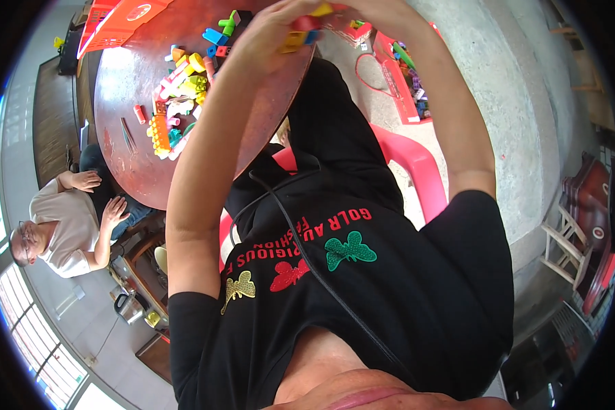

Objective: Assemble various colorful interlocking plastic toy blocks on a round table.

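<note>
At the upper edge, above the table's rim, my two hands meet around several joined toy building blocks in yellow, red and blue. My left hand is closed round the blocks and smeared by motion. From the other side my right hand reaches the same blocks, its fingers curled near a yellow block; the picture's edge cuts off part of it. Left of my left forearm, loose blocks lie piled on the round table, among them an orange block, a blue block and a green block.
The round reddish table holds a red basket at its far left. A red box of blocks stands on the floor to the right. A pink chair is under me. Another person sits at the left.
</note>
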Available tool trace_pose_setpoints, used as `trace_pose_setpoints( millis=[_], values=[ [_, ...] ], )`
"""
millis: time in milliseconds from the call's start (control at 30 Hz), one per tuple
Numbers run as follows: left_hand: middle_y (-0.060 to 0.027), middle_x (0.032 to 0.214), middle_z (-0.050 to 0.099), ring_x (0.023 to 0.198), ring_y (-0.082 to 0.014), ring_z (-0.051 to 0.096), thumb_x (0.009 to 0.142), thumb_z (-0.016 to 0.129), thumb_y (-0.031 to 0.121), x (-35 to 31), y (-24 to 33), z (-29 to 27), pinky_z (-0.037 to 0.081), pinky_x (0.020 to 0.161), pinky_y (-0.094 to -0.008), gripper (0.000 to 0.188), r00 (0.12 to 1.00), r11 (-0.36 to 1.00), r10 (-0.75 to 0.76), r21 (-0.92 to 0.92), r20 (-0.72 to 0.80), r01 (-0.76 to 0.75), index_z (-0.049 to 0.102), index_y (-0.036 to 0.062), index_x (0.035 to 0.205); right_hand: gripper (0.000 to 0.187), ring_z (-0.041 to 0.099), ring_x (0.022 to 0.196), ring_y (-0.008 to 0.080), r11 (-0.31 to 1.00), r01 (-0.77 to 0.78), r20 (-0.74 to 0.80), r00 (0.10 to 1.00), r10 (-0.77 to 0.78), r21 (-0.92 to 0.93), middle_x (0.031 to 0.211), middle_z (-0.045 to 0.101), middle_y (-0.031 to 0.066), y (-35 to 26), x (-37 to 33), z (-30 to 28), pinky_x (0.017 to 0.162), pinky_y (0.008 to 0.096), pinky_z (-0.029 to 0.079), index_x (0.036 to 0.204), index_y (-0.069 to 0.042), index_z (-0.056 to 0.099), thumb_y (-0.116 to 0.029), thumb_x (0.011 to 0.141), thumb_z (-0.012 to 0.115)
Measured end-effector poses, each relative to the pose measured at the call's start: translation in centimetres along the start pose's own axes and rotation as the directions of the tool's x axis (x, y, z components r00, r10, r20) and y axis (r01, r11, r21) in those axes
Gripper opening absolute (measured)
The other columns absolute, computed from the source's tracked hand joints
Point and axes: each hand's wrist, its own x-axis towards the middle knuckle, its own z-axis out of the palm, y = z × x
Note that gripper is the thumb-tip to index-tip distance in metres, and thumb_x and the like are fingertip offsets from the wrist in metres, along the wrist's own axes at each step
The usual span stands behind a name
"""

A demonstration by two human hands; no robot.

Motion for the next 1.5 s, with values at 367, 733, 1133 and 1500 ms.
trace_pose_setpoints(
  millis=[367,733,1133,1500],
  values=[
    [-0.0069,0.11,0.057,0.101,-0.02,0.056,0.087,0.063,0.039,12.8,-2.0,12.1,0.05,0.076,-0.038,0.048,0.996,0.998,0.049,0.042,-0.077,-0.046,0.056,0.0077,0.123,0.053,0.048,0.125,0.027,0.691,-0.614,-0.738,0.653,0.173,-0.381,0.134,0.051,0.014,9.5,-14.9,-12.4,0.098,0.0382,0.044,0.137,-0.014,0.048,-0.041,0.091,0.051],
    [-0.006,0.097,0.061,0.089,-0.0176,0.06,0.093,0.056,0.019,4.5,-1.6,0.2,0.05,0.072,-0.0301,0.029,0.966,0.981,0.196,0.043,-0.17,-0.192,0.057,0.0021,0.117,0.057,0.054,0.114,0.0274,0.717,-0.697,-0.734,0.482,0.478,0.008,0.13,0.052,0.0172,16.2,-25.0,-12.3,0.091,0.0386,0.045,0.136,-0.01,0.047,-0.047,0.092,0.05],
    [-0.0057,0.097,0.067,0.087,-0.0137,0.065,0.086,0.062,0.01,-21.0,-7.2,-14.5,0.052,0.076,-0.0271,0.02,0.619,0.734,0.627,0.626,-0.473,-0.264,0.063,0.0024,0.105,0.045,0.058,0.099,0.0179,0.895,-0.19,-0.172,0.977,0.13,-0.403,0.117,0.055,0.0094,6.5,-5.4,3.2,0.087,0.0297,0.047,0.131,-0.007,0.049,-0.008,0.087,0.061],
    [-0.012,0.101,0.06,0.102,-0.0246,0.056,0.079,0.068,0.018,-21.1,-7.9,-19.5,0.045,0.089,-0.0346,0.022,0.519,0.674,0.683,0.718,-0.514,-0.175,0.067,0.0083,0.099,0.035,0.055,0.105,0.0325,0.607,0.461,0.261,0.882,-0.392,-0.647,0.11,0.056,0.0156,2.7,12.6,22.9,0.091,0.0404,0.044,0.116,-0.01,0.059,-0.013,0.082,0.059]
  ],
)
